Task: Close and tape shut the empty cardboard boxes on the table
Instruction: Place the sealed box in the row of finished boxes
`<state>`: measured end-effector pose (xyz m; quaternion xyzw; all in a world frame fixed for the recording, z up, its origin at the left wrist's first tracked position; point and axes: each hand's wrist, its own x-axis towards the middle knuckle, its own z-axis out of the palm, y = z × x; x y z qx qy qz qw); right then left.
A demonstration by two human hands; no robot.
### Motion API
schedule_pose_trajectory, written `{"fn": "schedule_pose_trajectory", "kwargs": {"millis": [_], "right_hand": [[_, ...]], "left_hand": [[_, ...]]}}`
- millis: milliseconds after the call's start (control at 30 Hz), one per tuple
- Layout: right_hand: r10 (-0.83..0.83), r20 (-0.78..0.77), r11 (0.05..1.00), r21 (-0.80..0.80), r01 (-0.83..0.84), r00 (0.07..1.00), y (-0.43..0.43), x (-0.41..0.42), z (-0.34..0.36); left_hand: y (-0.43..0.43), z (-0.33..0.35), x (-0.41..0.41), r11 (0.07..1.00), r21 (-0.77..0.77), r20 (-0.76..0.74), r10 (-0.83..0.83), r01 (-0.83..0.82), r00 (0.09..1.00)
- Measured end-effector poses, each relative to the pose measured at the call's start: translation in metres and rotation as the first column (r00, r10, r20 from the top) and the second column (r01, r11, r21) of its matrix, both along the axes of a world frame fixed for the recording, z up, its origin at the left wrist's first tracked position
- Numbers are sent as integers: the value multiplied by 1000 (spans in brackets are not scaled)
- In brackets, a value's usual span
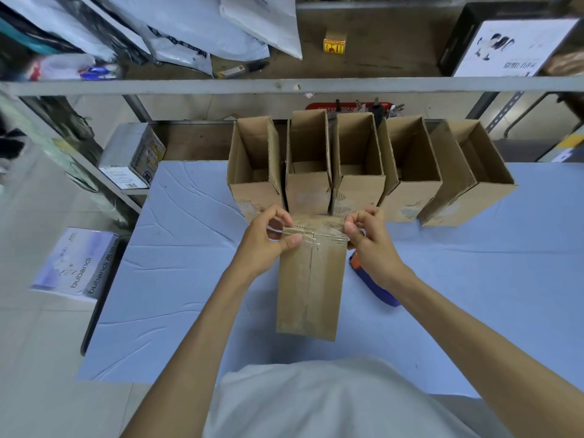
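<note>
a blue-covered surface (177, 279) stretches under both hands. just beyond the hands stands a row of five open cardboard boxes (357, 191), side by side, top flaps up. their insides look empty, with only folded bottom flaps showing. between the hands lies one taped cardboard box (311, 286), closed, its near end pointing towards the person. a strip of clear tape (311, 245) runs along its seam and wraps over the far end.

the left hand (268, 238) grips the far left corner, thumb flat on top and fingers curled behind. the right hand (368, 238) pinches the far right corner, fingers curled over the tape there. a blue and orange tape dispenser (376, 289) lies under the right wrist.

judging by this, one box is nearly sealed and five remain.
</note>
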<state>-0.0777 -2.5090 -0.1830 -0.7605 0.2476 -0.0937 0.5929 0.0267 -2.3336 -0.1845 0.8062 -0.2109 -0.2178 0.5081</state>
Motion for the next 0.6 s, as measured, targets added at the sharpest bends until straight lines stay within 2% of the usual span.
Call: {"fn": "schedule_pose_trajectory", "kwargs": {"millis": [133, 200, 267, 400, 600], "right_hand": [[-81, 5, 984, 160, 79, 997, 4, 1, -9], [-81, 17, 955, 289, 73, 997, 5, 1, -9], [-62, 37, 939, 341, 46, 997, 2, 1, -4], [-5, 79, 976, 218, -12, 997, -4, 1, 4], [-36, 123, 999, 14, 34, 992, 3, 0, -3]], "left_hand": [[3, -3, 1, 1000, 11, -3, 2, -2, 1000], [5, -4, 1, 1000, 5, -14, 15, -15, 1000], [6, -4, 0, 1000, -10, -21, 29, -29, 999], [4, -5, -5, 996, -35, -16, 85, -86, 996], [-2, -5, -7, 981, -100, 24, 170, -167, 985]]}}
